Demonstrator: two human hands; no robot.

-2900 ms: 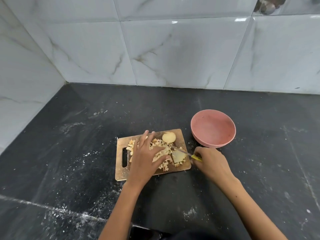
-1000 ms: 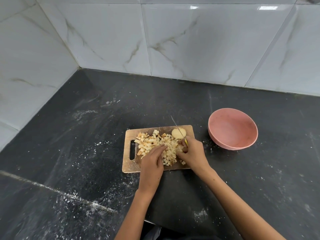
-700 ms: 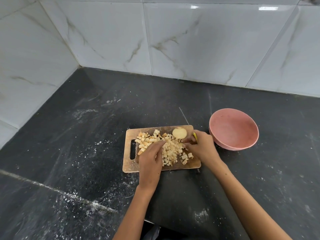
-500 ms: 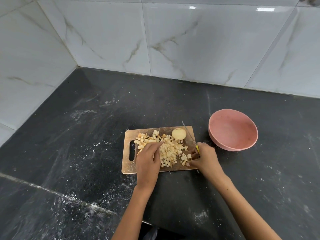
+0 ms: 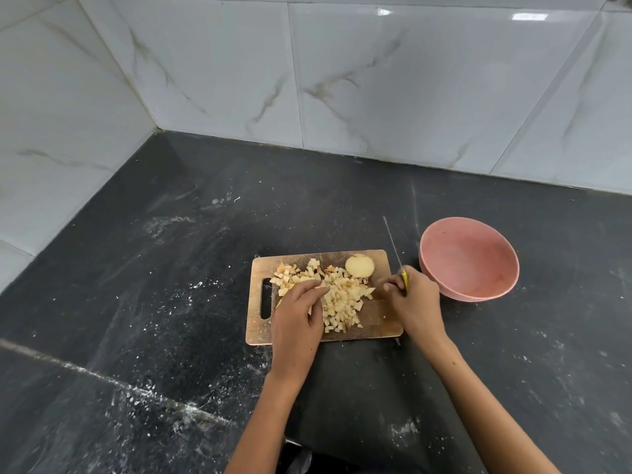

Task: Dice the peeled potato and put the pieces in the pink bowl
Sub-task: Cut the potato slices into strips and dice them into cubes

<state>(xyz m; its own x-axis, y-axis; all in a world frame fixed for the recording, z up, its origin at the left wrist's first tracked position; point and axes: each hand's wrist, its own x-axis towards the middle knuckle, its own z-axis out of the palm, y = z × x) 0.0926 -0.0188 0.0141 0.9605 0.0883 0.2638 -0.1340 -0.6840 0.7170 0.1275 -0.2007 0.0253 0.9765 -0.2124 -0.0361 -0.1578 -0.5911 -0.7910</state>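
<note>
Resting palm down on the potato pieces (image 5: 342, 297), left hand (image 5: 298, 316) with fingers laid loosely over the pile on the wooden cutting board (image 5: 372, 323). Gripping a yellow-handled knife (image 5: 396, 254), right hand (image 5: 415, 299) at the board's right edge, thin blade pointing up and away over the dark desk (image 5: 171, 285). Uncut rounded potato end (image 5: 359, 266) at the board's far edge. Pink bowl (image 5: 509, 268) just right of the board, no pieces inside. White marbled wall tiles (image 5: 376, 80) behind.
</note>
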